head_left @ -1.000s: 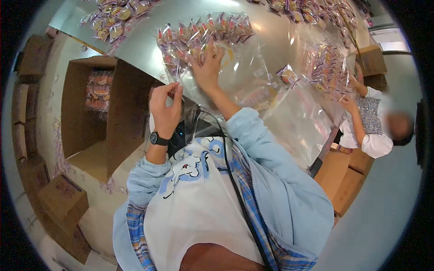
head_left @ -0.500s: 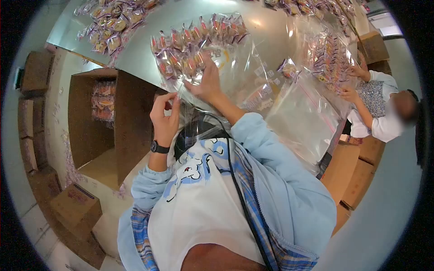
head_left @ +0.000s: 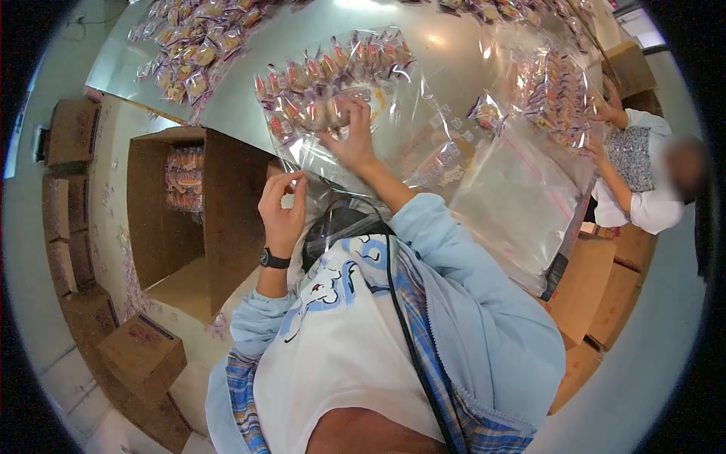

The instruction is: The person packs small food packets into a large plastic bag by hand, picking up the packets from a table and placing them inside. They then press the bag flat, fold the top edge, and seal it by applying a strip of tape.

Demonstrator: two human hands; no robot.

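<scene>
A clear plastic bag point(head_left: 314, 155) lies on the metal table with its near end toward me. Inside it are rows of small wrapped snack packets point(head_left: 310, 79). My right hand point(head_left: 354, 144) rests over the near row, thumb and fingers apart, fingertips against the packets. At the near left edge of the bag, my left hand point(head_left: 281, 216), with a black watch on the wrist, pinches the plastic between thumb and fingers. To the right of my right forearm is a stack of flat clear bags point(head_left: 518, 200). A loose packet point(head_left: 488, 112) sits above that stack.
An open cardboard box point(head_left: 242, 227) with packed snacks point(head_left: 185, 178) inside stands at left. Heaps of loose packets point(head_left: 189, 60) cover the table's far left. At right a co-worker point(head_left: 631, 166) handles another filled bag point(head_left: 548, 91). Closed boxes point(head_left: 144, 348) sit on the floor.
My right hand has shifted slightly, with its fingers spread wider over the near packets. My left hand has moved slightly down and keeps its pinch. The view has tilted a little.
</scene>
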